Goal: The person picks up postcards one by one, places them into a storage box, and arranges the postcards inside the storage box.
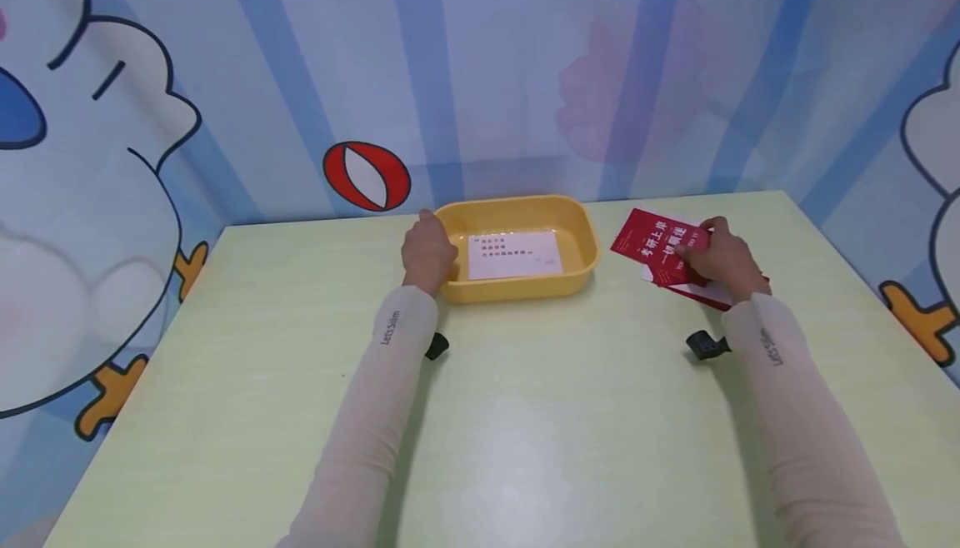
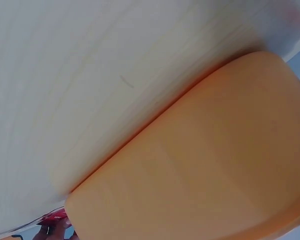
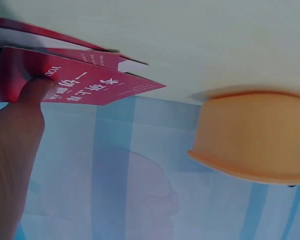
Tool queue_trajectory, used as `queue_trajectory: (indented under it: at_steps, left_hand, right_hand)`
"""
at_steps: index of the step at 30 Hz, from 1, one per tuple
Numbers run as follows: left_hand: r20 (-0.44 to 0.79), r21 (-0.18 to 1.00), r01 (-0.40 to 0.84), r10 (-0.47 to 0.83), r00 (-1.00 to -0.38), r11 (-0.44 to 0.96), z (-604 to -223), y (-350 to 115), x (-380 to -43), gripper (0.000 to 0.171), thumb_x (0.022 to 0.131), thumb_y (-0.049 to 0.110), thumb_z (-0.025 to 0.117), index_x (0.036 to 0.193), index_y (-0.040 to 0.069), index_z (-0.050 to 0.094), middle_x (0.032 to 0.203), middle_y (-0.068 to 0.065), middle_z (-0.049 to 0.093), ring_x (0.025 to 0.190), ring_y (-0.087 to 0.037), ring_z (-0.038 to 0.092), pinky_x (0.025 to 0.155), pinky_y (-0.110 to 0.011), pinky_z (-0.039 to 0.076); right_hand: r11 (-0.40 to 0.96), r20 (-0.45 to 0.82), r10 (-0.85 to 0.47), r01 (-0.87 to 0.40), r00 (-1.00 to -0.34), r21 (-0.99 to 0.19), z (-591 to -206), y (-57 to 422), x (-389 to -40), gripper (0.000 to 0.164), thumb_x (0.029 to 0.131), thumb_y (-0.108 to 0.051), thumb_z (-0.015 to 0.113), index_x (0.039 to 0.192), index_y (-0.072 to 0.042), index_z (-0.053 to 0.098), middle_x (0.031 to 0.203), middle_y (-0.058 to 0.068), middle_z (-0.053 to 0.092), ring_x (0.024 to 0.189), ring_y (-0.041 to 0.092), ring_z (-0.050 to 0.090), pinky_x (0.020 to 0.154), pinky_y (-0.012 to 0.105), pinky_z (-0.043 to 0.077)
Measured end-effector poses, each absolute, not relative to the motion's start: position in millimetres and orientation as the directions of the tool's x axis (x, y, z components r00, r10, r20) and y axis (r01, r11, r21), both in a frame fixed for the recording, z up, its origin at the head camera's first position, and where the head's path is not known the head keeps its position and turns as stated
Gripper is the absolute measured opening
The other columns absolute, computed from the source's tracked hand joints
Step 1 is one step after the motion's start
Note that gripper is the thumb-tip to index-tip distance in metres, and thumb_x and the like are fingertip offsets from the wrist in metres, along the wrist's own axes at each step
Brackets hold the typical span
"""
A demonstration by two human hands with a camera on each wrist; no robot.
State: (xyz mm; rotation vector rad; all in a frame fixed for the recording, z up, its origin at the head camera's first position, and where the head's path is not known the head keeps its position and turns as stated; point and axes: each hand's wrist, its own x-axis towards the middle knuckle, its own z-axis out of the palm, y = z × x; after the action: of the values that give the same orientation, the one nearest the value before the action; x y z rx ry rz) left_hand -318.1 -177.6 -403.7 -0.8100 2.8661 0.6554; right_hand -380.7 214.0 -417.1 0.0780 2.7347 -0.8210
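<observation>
Item 1: yellow tray (image 1: 517, 290), rectangular w/ rounded corners, upper ctr of head frame, on pale worktop (image 1: 562, 415) nr its far edge. Outer wall fills lower R of L wrist view; also shows at R of R wrist view.

Item 2: white card (image 1: 514, 256), qty 1, flat-lying inside tray, few lines of dark print, upper ctr.

Item 3: red card (image 1: 651, 241), white Chinese characters, R of tray & apart from it, upper R of frame. In R wrist view at upper L, "YOU" legible by thumb.

Item 4: further cards (image 1: 712, 289), white & dark red, fanned under/behind red card; exact qty unclear, cannot tell if held or resting on worktop.

Item 5: left hand (image 1: 429, 252), at tray's L end, fingers bent over rim, gripping it; inner fingertips hidden.

Item 6: right hand (image 1: 723, 261), upper R, fingers nearly closed, pinching red card, thumb on printed face.

Item 7: pale sleeves (image 1: 356, 440), pr., lettered nr cuffs, lower ctr & lower R. Black wrist device (image 1: 705, 345) beside R cuff.

Item 8: blue striped backdrop (image 1: 495, 73), top of frame, w/ printed red-and-white ball (image 1: 393, 175) upper L of tray.
</observation>
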Motion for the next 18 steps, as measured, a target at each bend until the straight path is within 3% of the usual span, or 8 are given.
queue_trajectory:
  at_steps: [8,18]
  left_hand:
    - [-0.206,0.368,-0.514,-0.471,-0.858,0.775,-405.6,-176.1,-316.9,0.052,0.093,0.018,0.063,0.134,0.004,0.036,0.120,-0.015,0.061,0.104,-0.025,0.063,0.095,-0.038,0.055]
    - [-0.215,0.396,-0.518,-0.472,-0.855,0.758,-399.7,-175.5,-313.8,0.052,0.093,0.017,0.062,0.136,0.004,0.035,0.123,-0.015,0.060,0.104,-0.025,0.062,0.098,-0.037,0.054]
  right_hand:
    - [0.797,-0.318,-0.067,0.141,-0.946,-0.588,-418.9,214.1,-386.2,0.064,0.099,-0.016,0.033,0.151,0.001,0.001,0.145,0.039,0.024,0.128,0.049,0.036,0.108,0.062,0.037]
    - [0.716,-0.242,0.016,0.180,-0.970,-0.675,-414.9,210.9,-388.0,0.061,0.103,-0.025,0.030,0.151,0.004,0.008,0.150,0.036,0.023,0.135,0.049,0.032,0.109,0.061,0.038]
